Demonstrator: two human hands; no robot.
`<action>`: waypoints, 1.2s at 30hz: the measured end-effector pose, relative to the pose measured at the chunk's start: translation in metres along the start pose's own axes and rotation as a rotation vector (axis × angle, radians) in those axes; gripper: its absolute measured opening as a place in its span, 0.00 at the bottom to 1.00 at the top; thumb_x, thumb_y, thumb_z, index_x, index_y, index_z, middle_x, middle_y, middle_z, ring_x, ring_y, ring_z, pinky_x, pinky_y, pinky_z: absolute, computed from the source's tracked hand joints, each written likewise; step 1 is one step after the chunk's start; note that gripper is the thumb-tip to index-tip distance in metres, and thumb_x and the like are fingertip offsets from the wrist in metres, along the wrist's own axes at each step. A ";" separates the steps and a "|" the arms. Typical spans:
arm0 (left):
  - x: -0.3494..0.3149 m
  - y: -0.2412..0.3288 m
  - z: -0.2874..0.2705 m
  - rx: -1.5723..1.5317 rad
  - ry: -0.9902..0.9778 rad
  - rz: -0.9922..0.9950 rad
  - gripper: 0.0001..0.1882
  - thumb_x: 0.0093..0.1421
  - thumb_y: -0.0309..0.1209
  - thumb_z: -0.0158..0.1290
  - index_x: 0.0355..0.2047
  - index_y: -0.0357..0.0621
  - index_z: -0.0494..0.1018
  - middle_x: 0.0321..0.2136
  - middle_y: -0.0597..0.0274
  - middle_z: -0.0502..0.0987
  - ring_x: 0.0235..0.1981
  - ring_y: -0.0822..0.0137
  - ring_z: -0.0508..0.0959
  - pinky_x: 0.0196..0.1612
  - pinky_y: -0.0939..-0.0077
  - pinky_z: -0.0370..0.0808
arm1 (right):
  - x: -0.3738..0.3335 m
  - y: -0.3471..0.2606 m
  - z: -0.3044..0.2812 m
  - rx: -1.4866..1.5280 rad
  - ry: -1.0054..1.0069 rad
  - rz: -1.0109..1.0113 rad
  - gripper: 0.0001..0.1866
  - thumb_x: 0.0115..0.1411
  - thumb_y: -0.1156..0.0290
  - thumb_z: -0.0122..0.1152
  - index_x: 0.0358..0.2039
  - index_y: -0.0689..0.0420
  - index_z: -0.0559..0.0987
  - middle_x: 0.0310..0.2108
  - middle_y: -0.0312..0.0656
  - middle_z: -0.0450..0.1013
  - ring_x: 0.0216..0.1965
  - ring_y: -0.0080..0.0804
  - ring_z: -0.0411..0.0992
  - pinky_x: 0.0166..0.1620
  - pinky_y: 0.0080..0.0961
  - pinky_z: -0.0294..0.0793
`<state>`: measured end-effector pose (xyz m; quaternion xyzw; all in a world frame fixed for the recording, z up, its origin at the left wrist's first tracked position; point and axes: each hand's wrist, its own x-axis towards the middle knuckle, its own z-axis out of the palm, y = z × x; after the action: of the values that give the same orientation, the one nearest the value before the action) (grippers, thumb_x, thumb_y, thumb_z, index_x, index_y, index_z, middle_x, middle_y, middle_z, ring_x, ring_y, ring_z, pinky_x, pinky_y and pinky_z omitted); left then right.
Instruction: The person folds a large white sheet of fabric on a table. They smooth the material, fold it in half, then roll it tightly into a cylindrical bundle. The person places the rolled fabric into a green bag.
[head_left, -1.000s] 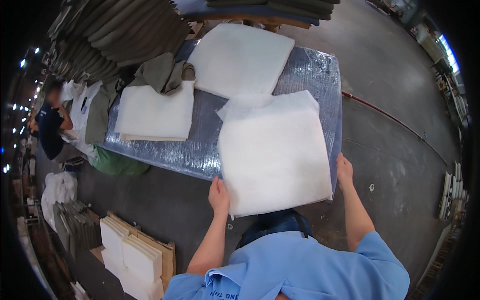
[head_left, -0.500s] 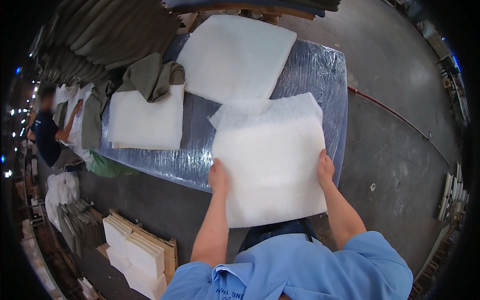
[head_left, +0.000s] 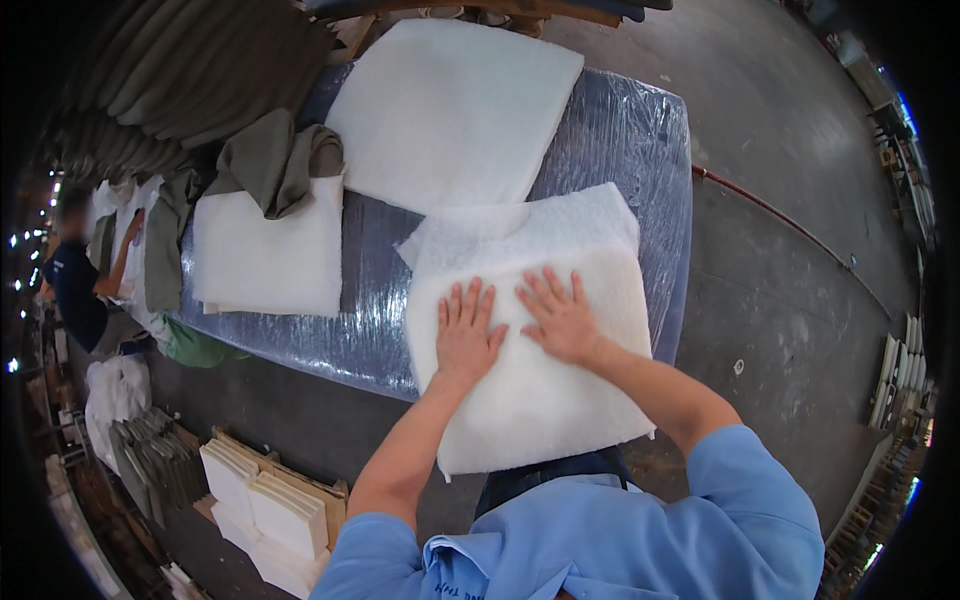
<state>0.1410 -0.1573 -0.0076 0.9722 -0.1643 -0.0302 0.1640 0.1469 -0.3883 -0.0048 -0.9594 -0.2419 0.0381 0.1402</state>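
Note:
A white padded cushion [head_left: 540, 410] lies at the near edge of the table, with a thin layer of white wadding [head_left: 560, 222] showing past its far end. My left hand [head_left: 468, 335] rests palm down on the cushion, fingers spread. Close beside it, my right hand [head_left: 560, 318] also lies flat on the white surface with its fingers apart. Neither hand grips anything. Beyond them a larger white wadding piece [head_left: 450, 110] is spread on the plastic-wrapped table [head_left: 640, 150].
To the left are a white pad stack [head_left: 268, 250] and a crumpled grey-green fabric cover [head_left: 275, 165]. Grey-green cushions [head_left: 200, 70] are piled at the far left. Another person [head_left: 85, 270] works there. White foam blocks [head_left: 270, 510] stand on the floor at lower left.
Both hands have left the cushion's side edges and moved inward onto its top. Their fingers are now spread flat. The view has shifted slightly.

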 end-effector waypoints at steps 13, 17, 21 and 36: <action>0.081 -0.038 -0.001 0.048 0.011 -0.250 0.20 0.73 0.44 0.48 0.41 0.42 0.82 0.40 0.55 0.83 0.46 0.47 0.79 0.55 0.47 0.72 | 0.058 0.055 -0.025 0.035 -0.022 0.173 0.23 0.70 0.49 0.58 0.53 0.53 0.80 0.49 0.44 0.77 0.55 0.46 0.72 0.63 0.55 0.61; 0.095 -0.045 -0.009 -0.017 -0.093 -0.248 0.19 0.73 0.43 0.48 0.42 0.41 0.82 0.42 0.53 0.84 0.47 0.47 0.80 0.54 0.48 0.74 | 0.065 0.061 -0.025 0.070 -0.087 0.203 0.23 0.70 0.49 0.58 0.53 0.54 0.80 0.51 0.46 0.77 0.57 0.48 0.71 0.66 0.56 0.60; 0.067 -0.062 -0.038 -0.539 0.310 -0.148 0.15 0.73 0.35 0.53 0.51 0.39 0.81 0.50 0.50 0.83 0.53 0.48 0.80 0.59 0.58 0.75 | 0.053 0.077 -0.040 0.169 0.339 0.092 0.26 0.70 0.52 0.61 0.60 0.55 0.78 0.58 0.49 0.75 0.63 0.51 0.69 0.70 0.54 0.59; -0.071 -0.060 -0.021 -1.320 0.098 -1.137 0.45 0.73 0.60 0.50 0.70 0.27 0.62 0.64 0.45 0.73 0.66 0.54 0.72 0.67 0.61 0.69 | -0.066 0.097 -0.090 1.244 -0.012 0.987 0.30 0.62 0.61 0.74 0.59 0.64 0.76 0.51 0.47 0.80 0.51 0.37 0.80 0.54 0.36 0.80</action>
<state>0.0945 -0.0741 -0.0076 0.6133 0.4043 -0.1546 0.6607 0.1452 -0.5245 0.0538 -0.7013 0.2763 0.2293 0.6158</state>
